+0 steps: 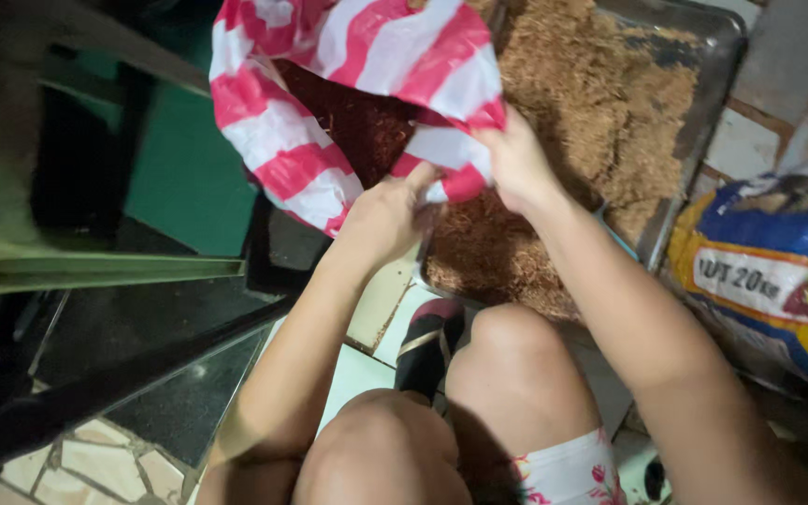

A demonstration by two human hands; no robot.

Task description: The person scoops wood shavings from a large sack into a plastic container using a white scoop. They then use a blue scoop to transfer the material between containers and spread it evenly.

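Observation:
A red-and-white striped plastic bag [348,75] hangs open over a metal tray, with dark brown shredded material visible inside it. My left hand [387,217] pinches the bag's lower rim. My right hand [514,159] grips the rim just to the right, beside the left hand. Both hold the bag's mouth above the near end of the tray. The metal tray [713,93] is heaped with light brown fibrous shreds [591,103].
A blue-and-yellow printed sack [778,271] lies at the right. A dark green metal frame [95,262] and green panel [189,178] stand at the left. My knees [516,346] and a dark sandal [427,346] are below, on a tiled floor [95,458].

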